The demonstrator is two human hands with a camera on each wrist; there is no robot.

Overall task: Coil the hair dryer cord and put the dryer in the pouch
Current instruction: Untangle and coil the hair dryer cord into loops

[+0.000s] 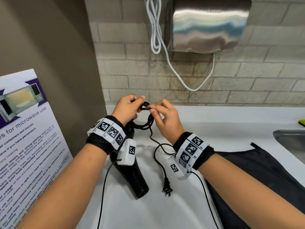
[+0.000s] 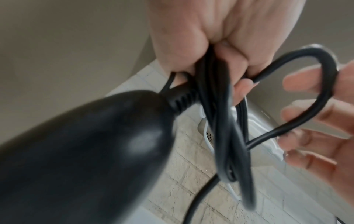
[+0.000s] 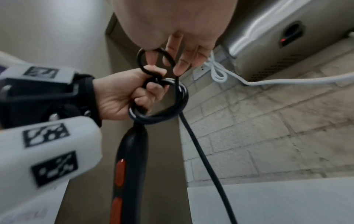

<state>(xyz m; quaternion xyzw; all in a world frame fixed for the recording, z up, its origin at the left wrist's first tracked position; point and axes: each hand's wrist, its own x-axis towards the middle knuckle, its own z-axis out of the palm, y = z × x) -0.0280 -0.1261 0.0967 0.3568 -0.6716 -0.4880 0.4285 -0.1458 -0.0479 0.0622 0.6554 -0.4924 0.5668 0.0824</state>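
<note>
Left hand (image 1: 126, 108) clenched round a bundle of black cord (image 1: 145, 123) loops, held up just above the white counter (image 1: 231, 129) near the brick wall; right hand (image 1: 165, 119) pinches a fresh small loop between thumb and forefinger, right beside the left, other fingers loosely spread. Black hair dryer (image 1: 132, 177) hangs from the coil under the left wrist, nozzle toward the person, over a white pouch (image 1: 148, 209) lying flat on the counter. Loose tail of cord trails down across the pouch, plug (image 1: 167, 187) resting on it; dark cloth (image 1: 255, 187) to the right, steel hand dryer (image 1: 208, 25) on the wall above.
</note>
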